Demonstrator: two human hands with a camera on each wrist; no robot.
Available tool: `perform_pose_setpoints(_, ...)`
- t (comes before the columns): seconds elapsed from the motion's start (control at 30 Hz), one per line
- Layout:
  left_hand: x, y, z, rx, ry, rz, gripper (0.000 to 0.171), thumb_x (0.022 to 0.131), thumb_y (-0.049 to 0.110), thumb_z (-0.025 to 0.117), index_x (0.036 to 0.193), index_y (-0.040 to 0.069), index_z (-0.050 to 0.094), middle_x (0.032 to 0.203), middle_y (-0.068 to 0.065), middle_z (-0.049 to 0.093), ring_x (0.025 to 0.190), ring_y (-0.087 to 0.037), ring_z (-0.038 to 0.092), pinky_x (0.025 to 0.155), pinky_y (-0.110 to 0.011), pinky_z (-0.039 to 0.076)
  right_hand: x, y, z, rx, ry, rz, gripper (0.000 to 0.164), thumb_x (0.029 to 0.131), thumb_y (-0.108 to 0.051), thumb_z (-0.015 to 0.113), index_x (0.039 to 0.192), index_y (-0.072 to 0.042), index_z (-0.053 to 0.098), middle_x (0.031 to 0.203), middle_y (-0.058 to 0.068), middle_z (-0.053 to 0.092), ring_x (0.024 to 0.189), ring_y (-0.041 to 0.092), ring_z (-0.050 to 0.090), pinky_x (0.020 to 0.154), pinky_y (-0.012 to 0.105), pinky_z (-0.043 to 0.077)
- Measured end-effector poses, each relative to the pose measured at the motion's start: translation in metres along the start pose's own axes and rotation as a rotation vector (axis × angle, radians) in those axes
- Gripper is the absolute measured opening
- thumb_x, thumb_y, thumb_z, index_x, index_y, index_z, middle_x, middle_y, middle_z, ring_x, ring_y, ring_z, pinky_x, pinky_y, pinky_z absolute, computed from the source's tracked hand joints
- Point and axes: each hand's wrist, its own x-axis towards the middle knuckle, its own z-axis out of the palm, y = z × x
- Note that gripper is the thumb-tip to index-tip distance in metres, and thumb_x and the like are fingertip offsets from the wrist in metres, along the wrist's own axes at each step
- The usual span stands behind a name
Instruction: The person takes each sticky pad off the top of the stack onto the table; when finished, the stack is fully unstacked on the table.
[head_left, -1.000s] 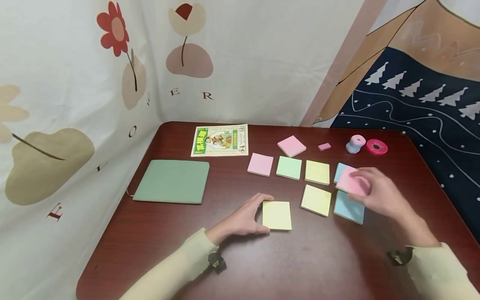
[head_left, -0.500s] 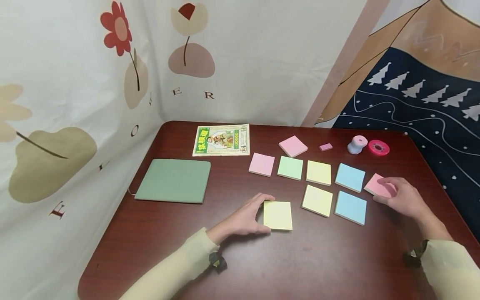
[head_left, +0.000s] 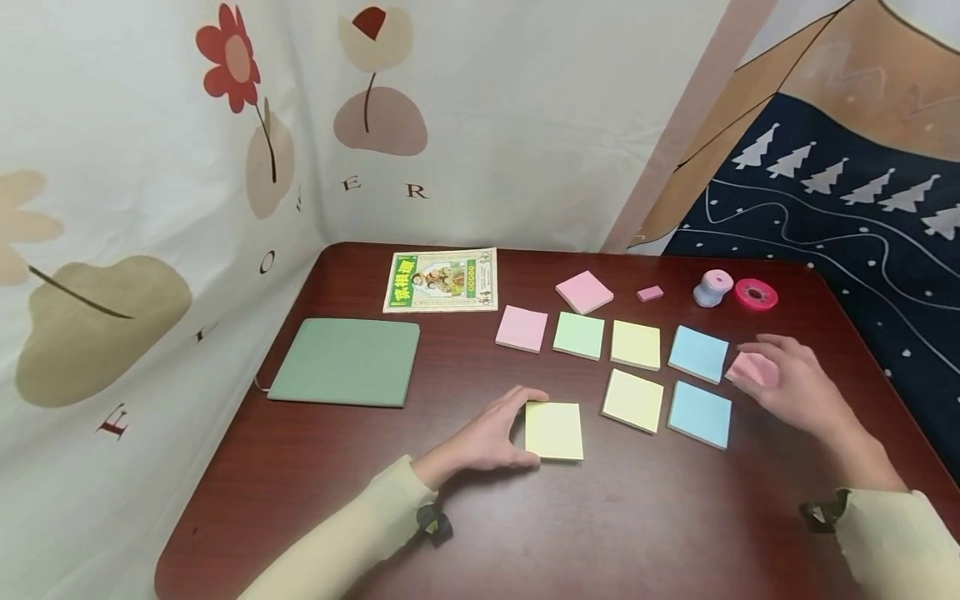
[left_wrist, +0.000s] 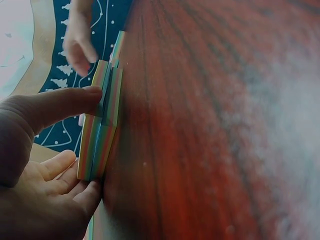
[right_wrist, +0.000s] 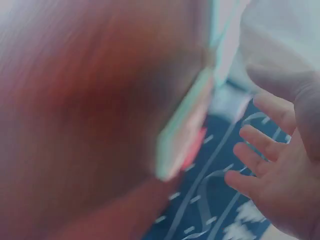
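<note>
A pale yellow sticky note pad (head_left: 553, 431) lies near the middle of the table, and my left hand (head_left: 487, 437) grips its left side between thumb and fingers. In the left wrist view its striped, layered edge (left_wrist: 92, 150) sits between them. My right hand (head_left: 798, 392) hovers over a pink sticky note pad (head_left: 752, 371) at the right end of the row and partly hides it. The blurred right wrist view has the right hand's spread fingers (right_wrist: 255, 155) apart from that pad (right_wrist: 182, 132). Two blue pads (head_left: 699, 354) lie just left of it.
Yellow pads (head_left: 635, 344), a green pad (head_left: 578, 336), a lilac pad (head_left: 521, 329) and another pink pad (head_left: 584, 292) lie nearby. Behind are an eraser (head_left: 649, 293), a pink-topped spool-shaped object (head_left: 713, 287) and a pink ring (head_left: 756, 294). A booklet (head_left: 441, 281) and green notebook (head_left: 345, 362) lie left.
My right hand has carried the pink pad rightward from over the blue pads, set it down beside them and let go. The left hand has stayed at the yellow pad.
</note>
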Motion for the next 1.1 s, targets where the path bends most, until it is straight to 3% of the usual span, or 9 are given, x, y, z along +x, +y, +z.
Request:
perform_pose_setpoints(0.1, -0.001, 0.000, -0.001, 0.002, 0.003, -0.004, 0.082, 0.068, 0.013, 0.088, 0.138, 0.013, 0.046, 0.128, 0.002, 0.052, 0.119, -0.013, 0.048, 0.104, -0.037, 0.038, 0.001, -0.034, 0.005, 0.007, 0.029, -0.133, 0.061, 0.073, -0.013, 0.086, 0.126, 0.000, 0.060, 0.134, 0.027, 0.045, 0.118, 0.047, 0.037, 0.078, 0.065, 0.047)
perform_pose_setpoints(0.23, -0.001, 0.000, 0.000, 0.006, 0.000, 0.000, 0.082, 0.068, 0.013, 0.088, 0.138, 0.013, 0.046, 0.128, 0.002, 0.052, 0.118, -0.012, 0.048, 0.104, -0.036, 0.038, 0.000, -0.078, 0.025, 0.000, 0.008, -0.328, 0.050, 0.074, -0.011, 0.085, 0.120, -0.007, 0.067, 0.132, 0.019, 0.052, 0.119, 0.039, 0.046, 0.085, 0.058, 0.048)
perform_pose_setpoints(0.4, -0.001, -0.001, 0.000, 0.012, -0.005, -0.003, 0.082, 0.068, 0.013, 0.088, 0.138, 0.014, 0.045, 0.129, 0.003, 0.051, 0.119, -0.013, 0.048, 0.104, -0.037, 0.039, -0.007, -0.122, 0.059, 0.009, -0.102, -0.503, 0.049, 0.078, -0.025, 0.084, 0.121, -0.012, 0.067, 0.136, 0.012, 0.053, 0.121, 0.029, 0.050, 0.091, 0.048, 0.048)
perform_pose_setpoints(0.5, 0.000, -0.001, 0.000, 0.013, -0.008, 0.001, 0.083, 0.067, 0.013, 0.088, 0.138, 0.014, 0.045, 0.128, 0.003, 0.051, 0.117, -0.012, 0.048, 0.102, -0.037, 0.039, -0.011, -0.142, 0.076, 0.014, -0.170, -0.564, 0.054, 0.079, -0.036, 0.083, 0.125, -0.015, 0.065, 0.139, 0.010, 0.051, 0.122, 0.024, 0.050, 0.092, 0.044, 0.049)
perform_pose_setpoints(0.7, 0.000, -0.002, -0.001, 0.025, -0.009, 0.016, 0.086, 0.065, 0.014, 0.089, 0.138, 0.014, 0.044, 0.127, 0.003, 0.050, 0.112, -0.012, 0.050, 0.100, -0.034, 0.041, -0.010, -0.164, 0.100, 0.008, -0.221, -0.616, 0.062, 0.078, -0.043, 0.081, 0.129, -0.014, 0.062, 0.142, 0.010, 0.048, 0.126, 0.024, 0.048, 0.098, 0.043, 0.045)
perform_pose_setpoints(1.1, 0.001, -0.003, -0.001, 0.054, -0.020, 0.046, 0.085, 0.065, 0.011, 0.089, 0.137, 0.012, 0.044, 0.130, 0.001, 0.048, 0.116, -0.012, 0.049, 0.101, -0.032, 0.040, -0.005, -0.178, 0.113, 0.009, -0.222, -0.558, 0.054, 0.076, -0.030, 0.083, 0.124, -0.016, 0.065, 0.135, 0.010, 0.052, 0.122, 0.024, 0.050, 0.094, 0.041, 0.049)
